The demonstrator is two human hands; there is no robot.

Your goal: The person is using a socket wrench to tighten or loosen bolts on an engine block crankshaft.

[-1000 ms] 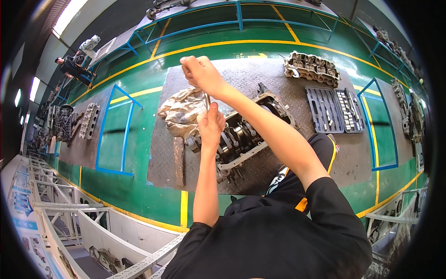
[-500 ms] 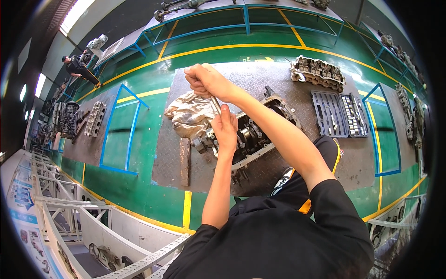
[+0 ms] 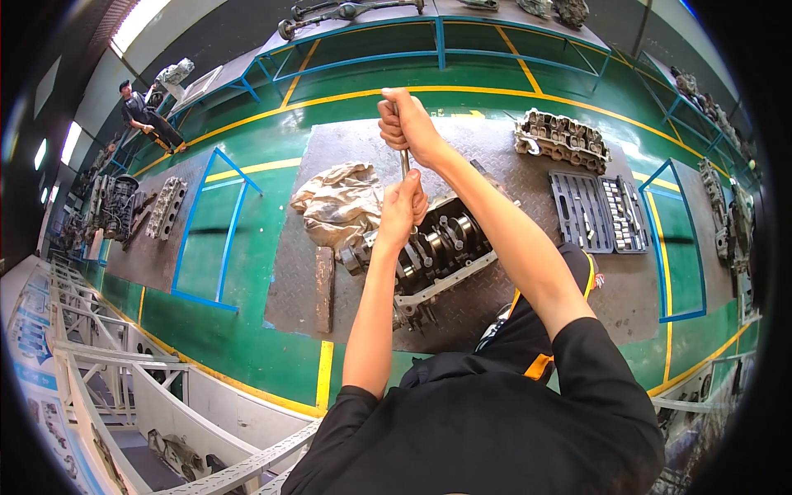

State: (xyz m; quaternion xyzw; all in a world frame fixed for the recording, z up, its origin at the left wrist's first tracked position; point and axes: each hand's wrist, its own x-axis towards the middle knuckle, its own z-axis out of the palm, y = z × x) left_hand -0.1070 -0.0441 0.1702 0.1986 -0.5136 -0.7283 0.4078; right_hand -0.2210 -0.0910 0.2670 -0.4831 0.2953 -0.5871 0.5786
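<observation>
Head view gives me 2 bare hands over an engine block (image 3: 445, 288) that lies on a chequered metal plate (image 3: 290, 285) on the green floor. I see the right hand (image 3: 406, 130) closed in a fist around the upper part of a slim metal tool handle (image 3: 404, 162), its fingers curled in tight. Below it, the left hand (image 3: 402, 209) wraps the lower part of the same handle, its thumb lying up along the metal. Between the 2 fists I get a short bare length of the handle, standing steeply; I cannot tell what its lower end meets, as the left hand hides most of it.

The block's open side faces up at me, with the crankshaft (image 3: 445, 241) exposed inside, just beside and below the left hand. To the left of the block I have a crumpled, stained cloth (image 3: 337, 202), and nearer the body a narrow, worn bar (image 3: 325, 290). Well apart on the right, a cylinder head (image 3: 563, 140) sits at the plate's far side, with an open socket set case (image 3: 582, 213) nearer me. Far off on the left, a person (image 3: 148, 117) stands by a bench.
</observation>
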